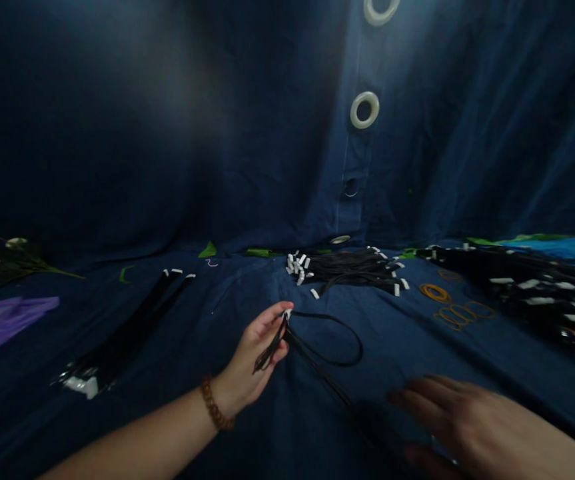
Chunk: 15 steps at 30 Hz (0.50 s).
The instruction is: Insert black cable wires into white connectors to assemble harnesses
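Near the middle of the cloth, my left hand (262,343), with a brown beaded bracelet on its wrist, is closed on a thin black cord (360,340). A white end piece (288,312) shows at the fingertips. The cord makes a loop to the right of the fingers, short strands hang over the palm, and a length trails down to the lower right. My right hand (460,417) is at the lower right, close to that trailing length. It is smeared by motion and its fingertips are dark; whether it holds the cord cannot be made out.
Ahead lies a pile of black cords with white ends (352,270). Another bundle (137,327) is on the left, a larger heap (542,300) on the right. Rubber bands (436,293), purple cloth (7,323) and a flower sprig (22,261) lie around. A dark blue curtain (242,133) hangs behind.
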### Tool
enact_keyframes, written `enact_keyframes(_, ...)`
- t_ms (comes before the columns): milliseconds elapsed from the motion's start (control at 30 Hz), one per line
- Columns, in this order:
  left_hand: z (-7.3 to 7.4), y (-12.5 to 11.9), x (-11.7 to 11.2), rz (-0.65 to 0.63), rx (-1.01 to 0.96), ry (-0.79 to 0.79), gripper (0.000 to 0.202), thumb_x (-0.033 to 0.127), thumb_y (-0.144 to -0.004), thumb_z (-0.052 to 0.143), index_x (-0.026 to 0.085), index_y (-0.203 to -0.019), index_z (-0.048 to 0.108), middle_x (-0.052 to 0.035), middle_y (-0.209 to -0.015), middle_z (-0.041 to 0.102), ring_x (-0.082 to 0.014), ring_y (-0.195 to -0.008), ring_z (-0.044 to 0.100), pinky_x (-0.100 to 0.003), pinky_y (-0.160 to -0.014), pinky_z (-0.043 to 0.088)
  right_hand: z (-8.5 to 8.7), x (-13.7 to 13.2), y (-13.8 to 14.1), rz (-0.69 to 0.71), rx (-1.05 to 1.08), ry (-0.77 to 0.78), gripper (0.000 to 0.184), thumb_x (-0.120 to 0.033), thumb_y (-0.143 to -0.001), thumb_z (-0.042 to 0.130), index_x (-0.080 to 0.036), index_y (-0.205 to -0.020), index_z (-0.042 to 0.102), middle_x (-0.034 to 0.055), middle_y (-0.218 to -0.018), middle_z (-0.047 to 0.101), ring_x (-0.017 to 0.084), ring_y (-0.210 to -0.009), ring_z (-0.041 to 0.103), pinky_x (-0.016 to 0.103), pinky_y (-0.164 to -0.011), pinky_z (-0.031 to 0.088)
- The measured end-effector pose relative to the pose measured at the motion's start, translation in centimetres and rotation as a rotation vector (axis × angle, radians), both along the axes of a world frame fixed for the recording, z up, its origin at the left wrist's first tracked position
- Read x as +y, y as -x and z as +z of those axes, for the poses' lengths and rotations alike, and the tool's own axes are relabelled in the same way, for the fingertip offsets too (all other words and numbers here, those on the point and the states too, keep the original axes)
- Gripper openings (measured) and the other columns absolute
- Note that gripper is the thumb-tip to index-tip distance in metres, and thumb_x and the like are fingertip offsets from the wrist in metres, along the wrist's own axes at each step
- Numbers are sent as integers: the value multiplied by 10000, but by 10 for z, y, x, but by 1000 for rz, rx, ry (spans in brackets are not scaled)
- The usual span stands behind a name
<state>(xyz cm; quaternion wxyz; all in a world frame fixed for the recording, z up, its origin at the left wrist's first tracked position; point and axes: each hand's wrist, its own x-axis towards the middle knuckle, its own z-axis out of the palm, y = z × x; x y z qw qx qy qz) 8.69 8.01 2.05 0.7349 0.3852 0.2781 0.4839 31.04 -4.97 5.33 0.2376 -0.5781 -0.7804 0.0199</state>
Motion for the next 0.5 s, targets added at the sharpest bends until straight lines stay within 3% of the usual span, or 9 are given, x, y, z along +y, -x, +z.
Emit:
enact_keyframes(33, 0, 0, -2, 5, 1, 1, 341, 159, -649, 741, 154, -984, 678, 27, -648, 476, -32, -489, 371, -131, -418, 295, 2, 6, 15, 89, -84, 32, 110, -237, -717, 612, -293, -812, 624, 6, -740, 656, 165, -577, 611, 273, -541, 476)
enact_keyframes(100, 0, -1, -4, 22, 3, -1, 330, 165, -656, 739, 171, -980, 680, 31, -657, 481, -30, -494, 371, -125, -421, 307, 3, 24, 48, 102, -145, 1, 213, -222, -778, 578, -217, -991, 577, 72, -924, 633, 194, -748, 619, 292, -649, 497)
enact_keyframes(167, -2, 0, -3, 29, 7, 3, 307, 178, -674, 729, 185, -976, 679, 19, -701, 520, -41, -541, 424, -123, -457, 352, -1, 47, 76, 137, -204, -76, 282, -178, -748, 596, -150, -1023, 537, 109, -992, 590, 231, -853, 582, 327, -720, 487)
enact_keyframes(233, -6, 2, -1, 36, 2, 14, 301, 194, -690, 719, 194, -988, 675, 1, -756, 562, -66, -629, 492, -131, -533, 413, -9, 69, 92, 184, -233, -83, 227, -71, -764, 520, -150, -976, 536, 90, -958, 578, 221, -854, 561, 321, -722, 468)
enact_keyframes(367, -15, 4, 5, 85, 22, 66, 299, 195, -696, 715, 213, -991, 674, -6, -880, 587, -66, -705, 520, -116, -592, 444, -21, 93, 93, 184, -282, -70, 183, -33, -782, 463, -157, -896, 534, 64, -845, 571, 209, -734, 558, 306, -606, 433)
enact_keyframes(500, -21, 2, 9, 38, 46, 98, 287, 131, -712, 693, 199, -990, 679, -12, -893, 576, -33, -624, 479, -83, -511, 414, -17, 79, 76, 170, -343, -14, 178, -26, -744, 499, -179, -824, 544, 34, -732, 581, 182, -573, 562, 283, -485, 375)
